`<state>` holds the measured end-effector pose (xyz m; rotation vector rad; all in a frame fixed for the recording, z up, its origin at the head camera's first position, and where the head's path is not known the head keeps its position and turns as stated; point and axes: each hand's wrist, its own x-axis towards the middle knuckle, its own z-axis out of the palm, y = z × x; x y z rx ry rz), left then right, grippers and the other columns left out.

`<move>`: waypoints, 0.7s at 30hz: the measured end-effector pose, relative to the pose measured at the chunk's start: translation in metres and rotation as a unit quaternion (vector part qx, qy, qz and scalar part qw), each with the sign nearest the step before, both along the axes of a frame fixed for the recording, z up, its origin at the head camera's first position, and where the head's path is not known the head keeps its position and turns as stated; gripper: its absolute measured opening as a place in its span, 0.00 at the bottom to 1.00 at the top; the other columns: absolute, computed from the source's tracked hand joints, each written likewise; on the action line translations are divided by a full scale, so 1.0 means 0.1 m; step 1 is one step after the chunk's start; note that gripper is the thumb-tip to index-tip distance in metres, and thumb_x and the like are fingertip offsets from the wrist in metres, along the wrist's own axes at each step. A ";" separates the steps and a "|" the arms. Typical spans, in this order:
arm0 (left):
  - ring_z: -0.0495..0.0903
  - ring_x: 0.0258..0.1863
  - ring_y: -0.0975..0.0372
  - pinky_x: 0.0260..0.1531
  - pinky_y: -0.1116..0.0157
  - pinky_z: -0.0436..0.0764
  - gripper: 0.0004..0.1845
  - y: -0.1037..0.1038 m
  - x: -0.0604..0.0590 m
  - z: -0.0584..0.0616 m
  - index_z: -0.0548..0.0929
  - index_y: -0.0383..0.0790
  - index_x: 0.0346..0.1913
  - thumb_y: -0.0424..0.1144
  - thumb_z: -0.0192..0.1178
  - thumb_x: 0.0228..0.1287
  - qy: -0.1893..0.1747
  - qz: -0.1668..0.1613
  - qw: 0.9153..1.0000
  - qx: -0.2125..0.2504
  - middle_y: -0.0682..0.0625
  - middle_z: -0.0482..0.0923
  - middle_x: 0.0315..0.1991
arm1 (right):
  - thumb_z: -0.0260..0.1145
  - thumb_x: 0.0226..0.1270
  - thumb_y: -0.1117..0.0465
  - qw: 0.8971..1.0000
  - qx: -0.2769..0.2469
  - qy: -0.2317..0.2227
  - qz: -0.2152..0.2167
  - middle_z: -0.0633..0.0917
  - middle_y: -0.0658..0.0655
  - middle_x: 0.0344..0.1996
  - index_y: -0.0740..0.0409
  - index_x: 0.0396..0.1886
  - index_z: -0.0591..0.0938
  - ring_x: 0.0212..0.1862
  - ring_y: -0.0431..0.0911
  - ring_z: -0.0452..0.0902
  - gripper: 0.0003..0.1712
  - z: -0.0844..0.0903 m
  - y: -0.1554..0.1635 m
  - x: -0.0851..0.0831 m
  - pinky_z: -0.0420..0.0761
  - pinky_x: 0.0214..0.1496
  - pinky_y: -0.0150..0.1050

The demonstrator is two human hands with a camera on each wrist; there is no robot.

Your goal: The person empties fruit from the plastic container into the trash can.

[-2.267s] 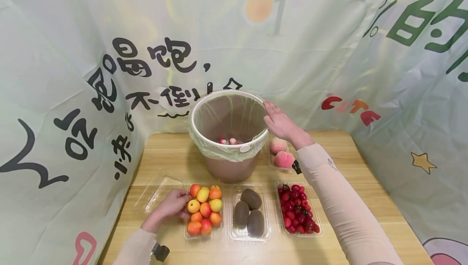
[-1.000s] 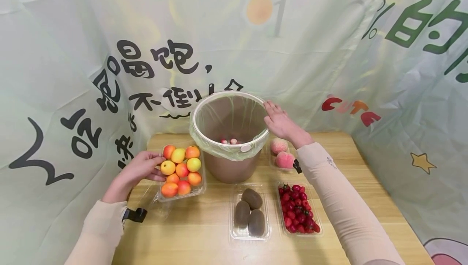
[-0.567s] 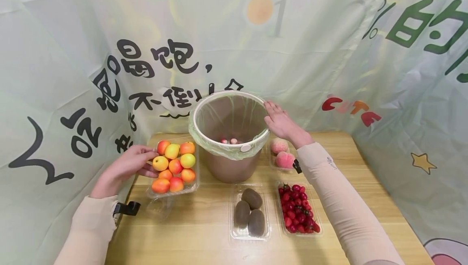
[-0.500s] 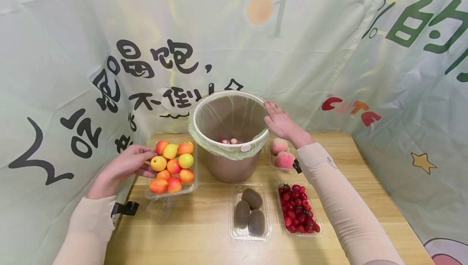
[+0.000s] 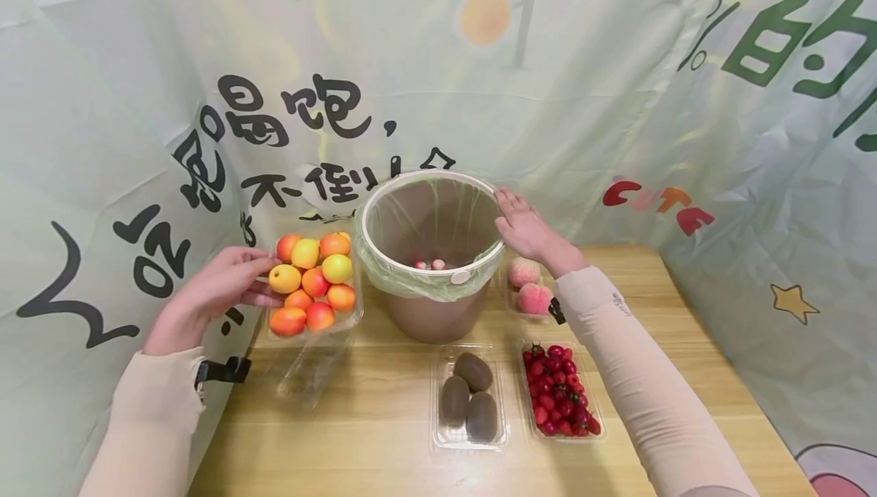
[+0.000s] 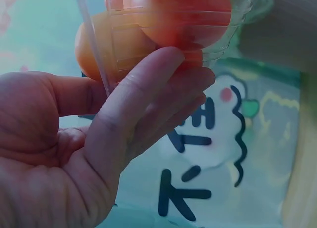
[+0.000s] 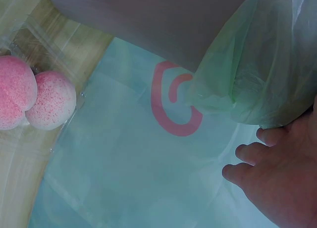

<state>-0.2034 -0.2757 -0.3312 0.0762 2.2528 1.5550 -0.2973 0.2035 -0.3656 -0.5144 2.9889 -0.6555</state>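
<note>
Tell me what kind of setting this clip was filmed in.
Probably a staged recording booth, not a real kitchen: printed fabric backdrop hung on all sides, a small wooden table, and packaged fruit around a lined bin.

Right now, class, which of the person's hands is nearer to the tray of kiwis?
Left, though only narrowly. The left hand holds the apricot tray up-left of the kiwi tray; the right hand rests on the bin rim, farther back.
</note>
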 end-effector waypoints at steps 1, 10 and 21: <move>0.91 0.34 0.62 0.41 0.61 0.92 0.23 0.02 -0.02 0.03 0.72 0.18 0.65 0.38 0.45 0.85 0.000 -0.001 1.000 -0.001 0.54 0.86 0.39 | 0.38 0.82 0.56 1.000 0.002 0.000 0.000 0.47 0.70 0.85 0.66 0.86 0.46 0.85 0.69 0.42 0.39 0.00 0.00 0.00 0.44 0.85 0.67; 0.92 0.35 0.62 0.42 0.63 0.91 0.24 0.24 -0.24 0.30 0.73 0.18 0.66 0.39 0.46 0.85 0.012 -0.021 1.000 -0.017 0.52 0.86 0.40 | 0.39 0.82 0.57 1.000 0.003 0.000 0.001 0.48 0.70 0.85 0.67 0.86 0.46 0.85 0.69 0.42 0.39 0.00 0.01 0.00 0.44 0.85 0.67; 0.92 0.34 0.61 0.41 0.62 0.91 0.23 0.58 -0.53 0.41 0.75 0.19 0.63 0.38 0.47 0.83 0.013 -0.036 0.999 -0.022 0.49 0.85 0.40 | 0.40 0.82 0.56 1.000 -0.003 -0.001 0.000 0.48 0.71 0.85 0.66 0.86 0.47 0.85 0.70 0.43 0.39 0.01 0.00 0.00 0.45 0.85 0.67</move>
